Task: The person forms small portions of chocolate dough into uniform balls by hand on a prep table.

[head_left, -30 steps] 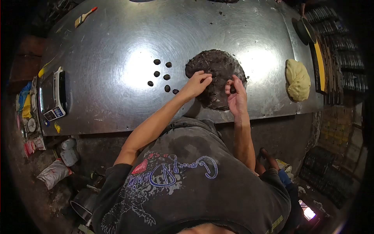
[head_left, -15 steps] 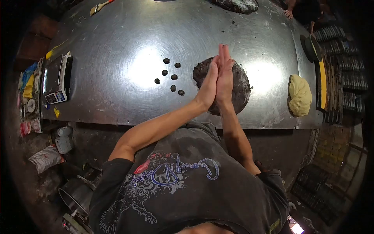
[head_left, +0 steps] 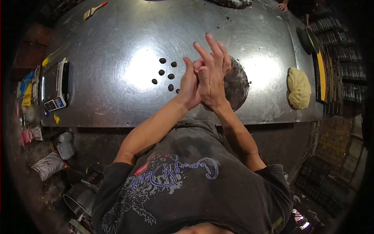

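Steel table point(head_left: 117, 31) carries dark mound point(head_left: 237, 84), yellow dough point(head_left: 298, 87).

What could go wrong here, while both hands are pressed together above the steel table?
1. The left hand and right hand meet in the air over the dark dough mass. Anything between the palms is hidden, and it might slip out and fall.
2. The small dark balls lie right beside the left hand. A lowered wrist might squash the nearest ones.
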`<act>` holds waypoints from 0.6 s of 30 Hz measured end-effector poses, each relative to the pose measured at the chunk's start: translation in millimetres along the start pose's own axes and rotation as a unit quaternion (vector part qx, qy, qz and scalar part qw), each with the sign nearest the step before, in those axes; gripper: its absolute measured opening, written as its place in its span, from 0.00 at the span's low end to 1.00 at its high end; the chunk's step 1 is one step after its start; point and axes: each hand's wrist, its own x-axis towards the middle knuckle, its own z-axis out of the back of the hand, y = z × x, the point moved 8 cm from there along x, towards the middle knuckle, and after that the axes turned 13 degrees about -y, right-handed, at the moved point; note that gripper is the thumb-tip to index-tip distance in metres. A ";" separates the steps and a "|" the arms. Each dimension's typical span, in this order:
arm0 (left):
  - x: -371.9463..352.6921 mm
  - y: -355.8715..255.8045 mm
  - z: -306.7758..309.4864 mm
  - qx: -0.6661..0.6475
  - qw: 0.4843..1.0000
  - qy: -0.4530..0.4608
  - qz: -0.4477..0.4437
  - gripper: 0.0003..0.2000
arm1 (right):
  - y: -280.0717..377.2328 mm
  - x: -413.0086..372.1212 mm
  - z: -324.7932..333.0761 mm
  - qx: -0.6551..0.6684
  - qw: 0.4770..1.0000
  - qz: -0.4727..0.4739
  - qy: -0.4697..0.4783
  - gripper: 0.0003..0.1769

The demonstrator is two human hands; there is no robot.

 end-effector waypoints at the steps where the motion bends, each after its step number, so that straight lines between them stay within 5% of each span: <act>1: 0.2 -9.1 7.9 0.002 0.999 -0.033 -0.006 0.41 | -0.2 -4.1 2.4 0.046 0.999 0.003 0.000 0.27; 3: -0.4 -25.6 22.0 0.007 0.995 -0.098 -0.021 0.42 | -4.8 -18.3 -2.9 0.100 0.994 -0.027 0.030 0.21; 5: -2.5 -27.1 28.7 -0.041 0.998 -0.050 -0.005 0.44 | -15.6 -41.1 -17.2 0.111 0.986 -0.089 0.085 0.21; 9: -28.0 -22.8 43.0 -0.070 0.995 -0.050 0.060 0.43 | -14.3 -33.9 -25.7 0.145 0.962 -0.025 0.228 0.21; 14: -44.9 -59.2 125.0 0.015 0.977 -0.211 -0.030 0.33 | 62.2 77.0 44.4 0.186 0.967 0.137 0.108 0.20; 18: -69.2 -94.7 185.8 -0.038 0.928 -0.349 -0.122 0.24 | 47.3 88.6 44.8 0.275 0.928 0.187 -0.166 0.17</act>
